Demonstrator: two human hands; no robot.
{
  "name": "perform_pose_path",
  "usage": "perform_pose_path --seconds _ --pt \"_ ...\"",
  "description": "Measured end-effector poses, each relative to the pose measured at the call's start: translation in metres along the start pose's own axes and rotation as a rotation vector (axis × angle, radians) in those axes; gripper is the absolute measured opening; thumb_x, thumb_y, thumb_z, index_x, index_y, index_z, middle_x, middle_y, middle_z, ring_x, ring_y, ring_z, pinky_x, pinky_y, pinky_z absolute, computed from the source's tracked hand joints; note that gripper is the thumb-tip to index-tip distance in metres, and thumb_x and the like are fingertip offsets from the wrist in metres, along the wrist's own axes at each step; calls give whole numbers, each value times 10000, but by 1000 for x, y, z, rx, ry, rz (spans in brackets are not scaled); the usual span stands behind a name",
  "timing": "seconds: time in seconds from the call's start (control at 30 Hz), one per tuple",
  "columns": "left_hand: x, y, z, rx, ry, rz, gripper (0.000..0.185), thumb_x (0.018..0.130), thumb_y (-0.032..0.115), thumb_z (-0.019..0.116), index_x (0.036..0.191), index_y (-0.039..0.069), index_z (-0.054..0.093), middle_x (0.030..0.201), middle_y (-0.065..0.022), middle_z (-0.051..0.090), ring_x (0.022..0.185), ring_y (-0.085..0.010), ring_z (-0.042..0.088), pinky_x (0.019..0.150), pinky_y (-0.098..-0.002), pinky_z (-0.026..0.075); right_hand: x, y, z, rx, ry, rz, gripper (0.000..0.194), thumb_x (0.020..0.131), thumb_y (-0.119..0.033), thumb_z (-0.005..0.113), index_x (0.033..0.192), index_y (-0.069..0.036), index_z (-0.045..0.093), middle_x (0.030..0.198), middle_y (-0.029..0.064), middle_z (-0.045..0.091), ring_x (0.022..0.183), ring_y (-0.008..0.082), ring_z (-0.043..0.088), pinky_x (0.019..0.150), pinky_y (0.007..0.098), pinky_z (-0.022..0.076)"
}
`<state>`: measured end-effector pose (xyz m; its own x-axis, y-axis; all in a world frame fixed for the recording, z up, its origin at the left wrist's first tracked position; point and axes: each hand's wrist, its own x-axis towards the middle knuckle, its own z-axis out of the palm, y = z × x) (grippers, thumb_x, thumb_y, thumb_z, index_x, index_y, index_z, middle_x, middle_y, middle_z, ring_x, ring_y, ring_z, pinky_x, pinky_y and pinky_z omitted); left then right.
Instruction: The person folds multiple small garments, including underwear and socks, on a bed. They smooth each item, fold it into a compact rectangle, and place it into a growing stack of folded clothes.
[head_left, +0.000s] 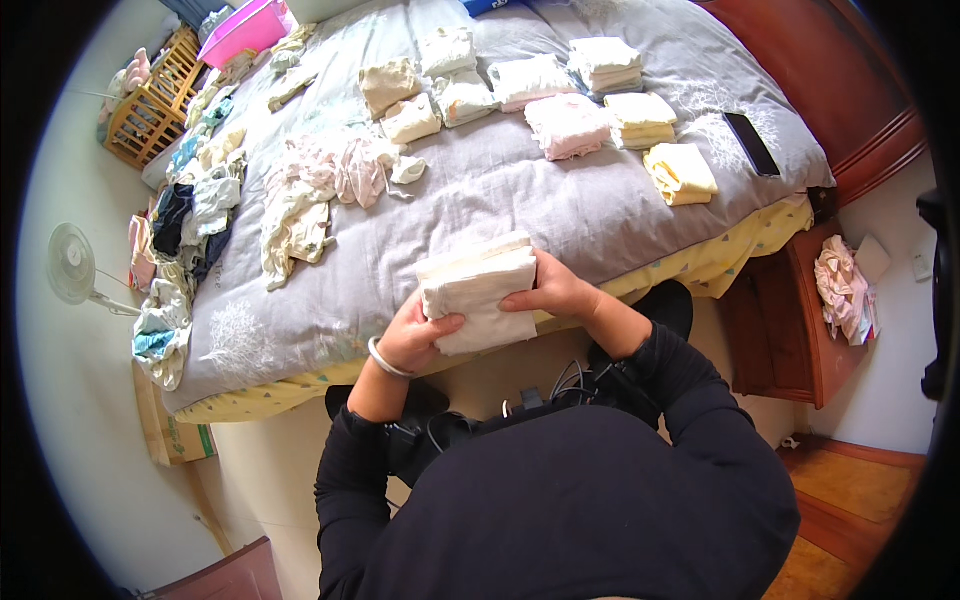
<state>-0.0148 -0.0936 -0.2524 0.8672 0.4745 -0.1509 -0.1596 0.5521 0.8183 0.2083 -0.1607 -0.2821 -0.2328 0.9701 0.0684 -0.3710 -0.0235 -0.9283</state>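
A folded white cloth bundle is held up between my two hands, just over the near edge of the bed. My left hand grips its lower left side with the thumb on top, and a pale bangle circles that wrist. On the right side, my right hand has its thumb laid across the front of the cloth; its other fingers are hidden behind. Beyond the hands lie folded stacks: a pink one, a cream one, a white one and a yellow folded cloth.
Loose pale clothes lie crumpled left of centre, with a mixed clothes heap along the bed's left edge. A black phone rests at right. Around the bed are a pink plastic bin, a fan and a wooden nightstand.
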Motion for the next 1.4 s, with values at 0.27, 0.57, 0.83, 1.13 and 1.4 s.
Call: perform_pose_path --seconds 0.27,0.57,0.83,1.13,1.4 --pt "-1 -26 -6 -114 243 -59 431 878 127 588 1264 6 440 1188 -102 548 1066 -214 547 917 -365 450 -10 22 7 -122 301 20 555 772 -124 735 1213 -7 417 1112 79 547 1031 136 521 888 287 428" --pt "7 -27 -8 -312 103 -166 390 895 104 550 1257 6 447 1181 -96 552 1063 -223 553 912 -376 458 -19 40 1 958 -100 122 806 859 -668 361 1339 -21 367 1294 130 484 1205 264 456 1049 405 320" --pt "25 -48 -1 -91 288 -84 332 904 97 545 1222 26 481 1139 -84 583 1024 -198 572 877 -347 475 -34 38 6 293 234 149 734 783 -246 728 1340 -29 302 1266 85 458 1170 171 445 986 328 378" --pt "38 -49 20 -206 213 -131 391 905 147 550 1263 40 436 1194 -87 546 1067 -209 555 906 -344 461 -44 22 -16 199 384 59 528 772 -53 703 1229 -28 439 1119 53 559 1026 129 528 903 288 429" --pt "42 -69 6 -221 136 -229 461 919 251 526 1288 -3 415 1232 -124 533 1117 -247 532 972 -388 417 -53 31 -15 242 319 185 526 751 -92 739 1196 -27 466 1093 60 578 996 139 550 889 298 447"
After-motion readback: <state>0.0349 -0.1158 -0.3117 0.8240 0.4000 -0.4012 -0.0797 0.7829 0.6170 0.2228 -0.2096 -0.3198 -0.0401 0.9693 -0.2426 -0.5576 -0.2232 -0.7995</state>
